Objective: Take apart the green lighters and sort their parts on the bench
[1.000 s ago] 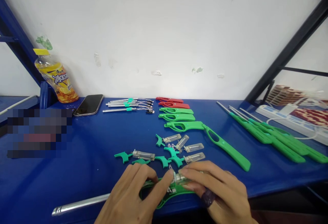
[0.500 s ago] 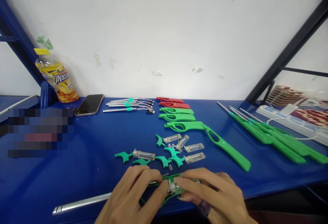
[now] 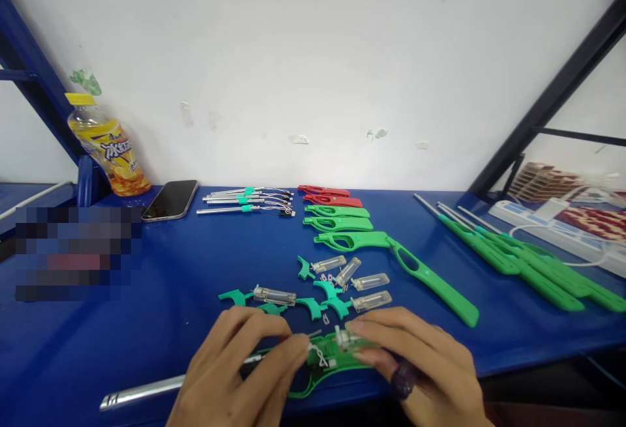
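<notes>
At the table's near edge lies a green lighter shell (image 3: 327, 363) with a metal tube (image 3: 141, 392) running out to the left. My left hand (image 3: 239, 371) pinches small parts at the shell's left end. My right hand (image 3: 415, 365) presses a clear gas cartridge (image 3: 346, 338) into the shell with thumb and fingers closed on it. Just beyond the hands lie loose green triggers (image 3: 313, 306) and clear cartridges (image 3: 370, 300).
Green (image 3: 401, 264) and red (image 3: 330, 197) shell halves lie mid-table, metal tubes with wires (image 3: 247, 200) behind them. Finished green lighters (image 3: 523, 261) lie at right beside a power strip (image 3: 557, 235). A phone (image 3: 170, 200) and a drink bottle (image 3: 106, 145) stand back left.
My left hand has slid a little left, uncovering more of the green shell. My right hand has shifted slightly while still pressing the cartridge.
</notes>
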